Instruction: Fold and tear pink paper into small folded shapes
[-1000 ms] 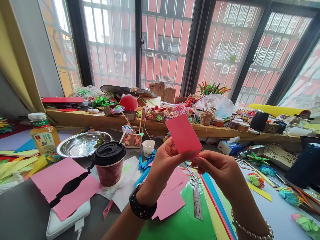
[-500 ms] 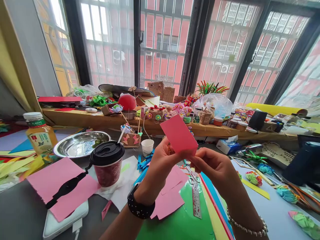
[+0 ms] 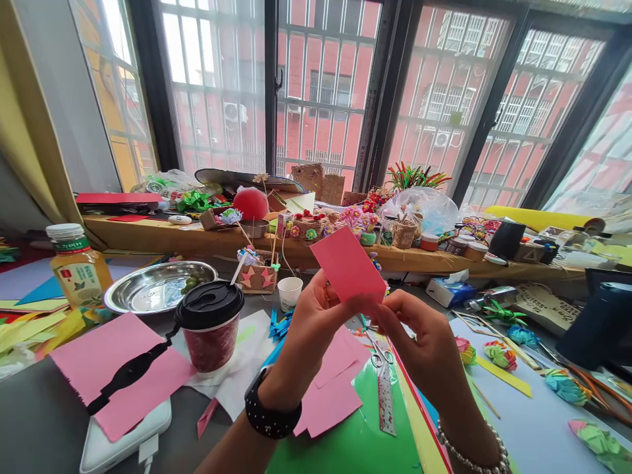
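A pink sheet of paper [image 3: 348,266] is held up above the desk between my two hands. My left hand [image 3: 316,316] grips its lower left side, the thumb lying along the bottom edge. At the lower right corner, my right hand [image 3: 415,329] pinches the paper between thumb and fingers. Whether that edge is folded I cannot tell. Below the hands, more pink paper pieces [image 3: 330,395] lie on a shiny green sheet [image 3: 365,441]. Beside them are scissors [image 3: 381,355] and a patterned ruler [image 3: 387,401].
On the left stand a lidded coffee cup [image 3: 210,336], a metal plate [image 3: 143,289] with green fruit and a juice bottle [image 3: 79,266]. A large pink sheet [image 3: 133,355] rests partly on a white power bank [image 3: 123,434]. Crumpled paper flowers [image 3: 501,354] lie right; crafts crowd the windowsill [image 3: 316,249].
Both hands and the pink paper have shifted slightly left in view. My right hand has moved closer to the left one, and its wrist is lower. The grip looks the same.
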The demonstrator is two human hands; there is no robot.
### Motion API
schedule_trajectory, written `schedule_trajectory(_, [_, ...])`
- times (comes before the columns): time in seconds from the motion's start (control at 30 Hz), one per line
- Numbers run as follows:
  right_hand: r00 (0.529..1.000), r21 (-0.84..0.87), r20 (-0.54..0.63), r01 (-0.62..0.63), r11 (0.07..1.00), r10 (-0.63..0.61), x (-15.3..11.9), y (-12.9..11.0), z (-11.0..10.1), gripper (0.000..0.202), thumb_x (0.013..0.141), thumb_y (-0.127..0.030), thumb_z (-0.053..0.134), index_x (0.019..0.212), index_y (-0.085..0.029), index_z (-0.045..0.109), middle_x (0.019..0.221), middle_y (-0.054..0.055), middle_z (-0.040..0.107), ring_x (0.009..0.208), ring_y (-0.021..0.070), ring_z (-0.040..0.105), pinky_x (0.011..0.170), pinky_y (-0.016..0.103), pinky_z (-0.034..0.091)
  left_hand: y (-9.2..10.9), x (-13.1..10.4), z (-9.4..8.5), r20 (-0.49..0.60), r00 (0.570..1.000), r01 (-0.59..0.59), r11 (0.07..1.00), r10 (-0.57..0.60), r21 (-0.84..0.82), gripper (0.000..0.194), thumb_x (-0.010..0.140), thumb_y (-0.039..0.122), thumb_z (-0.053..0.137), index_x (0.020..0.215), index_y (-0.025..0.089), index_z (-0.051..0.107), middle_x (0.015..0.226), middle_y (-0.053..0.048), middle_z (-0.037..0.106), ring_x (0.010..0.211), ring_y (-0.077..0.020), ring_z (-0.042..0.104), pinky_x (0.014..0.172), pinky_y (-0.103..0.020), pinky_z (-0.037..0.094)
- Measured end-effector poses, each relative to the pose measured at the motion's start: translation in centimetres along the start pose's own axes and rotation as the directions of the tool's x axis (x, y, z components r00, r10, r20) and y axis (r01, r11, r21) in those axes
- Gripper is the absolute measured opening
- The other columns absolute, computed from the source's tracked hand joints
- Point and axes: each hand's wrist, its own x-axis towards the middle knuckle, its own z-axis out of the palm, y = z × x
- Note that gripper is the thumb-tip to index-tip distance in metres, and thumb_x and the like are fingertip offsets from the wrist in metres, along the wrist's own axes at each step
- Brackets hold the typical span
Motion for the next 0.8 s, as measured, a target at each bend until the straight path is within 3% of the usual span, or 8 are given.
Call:
schedule_trajectory(0.33, [0.997, -0.015, -0.043, 0.061, 0.998, -0.062, -0.1, 0.0, 0.9, 0.027, 0.084, -0.028, 0.041, 0.06, -0.019, 0.048, 0.055, -0.002, 0.048, 0.052, 0.0121, 0.046, 0.05, 0.024, 0.036, 0.0, -0.3, 0.1, -0.003, 1.0, -0.01, 1.0, 0.01, 0.005, 0.031, 0.067, 0.017, 0.068, 0.094, 0.015, 0.052, 0.081, -0.003, 0.067, 0.069, -0.0129, 0.062, 0.06, -0.02, 0.047])
schedule_trajectory(0.53, [0.986, 0.031, -0.167, 0.023, 0.999, -0.017, -0.3, 0.1, 1.1, 0.034, 0.087, -0.032, 0.035, 0.057, -0.019, 0.045, 0.052, -0.002, 0.045, 0.05, 0.0122, 0.044, 0.05, 0.025, 0.034, 0.1, -0.4, 0.0, -0.016, 0.999, -0.046, 0.995, 0.047, 0.089, 0.031, 0.069, 0.02, 0.066, 0.097, 0.018, 0.054, 0.089, -0.003, 0.066, 0.079, -0.0159, 0.061, 0.068, -0.023, 0.046])
schedule_trajectory(0.7, [0.999, 0.033, -0.05, 0.002, 0.999, 0.0, -0.1, 0.1, 1.1, 0.026, 0.084, -0.031, 0.043, 0.061, -0.019, 0.048, 0.056, -0.002, 0.048, 0.054, 0.0126, 0.046, 0.053, 0.024, 0.036, 0.1, -0.3, -0.1, -0.013, 0.998, -0.057, 0.993, 0.058, 0.107, 0.03, 0.069, 0.02, 0.066, 0.097, 0.019, 0.054, 0.085, -0.002, 0.066, 0.078, -0.0155, 0.06, 0.066, -0.023, 0.046])
schedule_trajectory(0.8, [0.992, 0.004, -0.128, -0.013, 1.0, 0.013, -0.3, 0.1, 1.7, 0.026, 0.084, -0.029, 0.042, 0.06, -0.019, 0.045, 0.053, -0.003, 0.043, 0.05, 0.0111, 0.041, 0.049, 0.023, 0.033, -0.1, -0.3, -0.2, -0.001, 0.998, -0.068, 0.993, 0.069, 0.096, 0.03, 0.071, 0.02, 0.064, 0.098, 0.019, 0.053, 0.087, -0.002, 0.066, 0.079, -0.015, 0.06, 0.068, -0.023, 0.046])
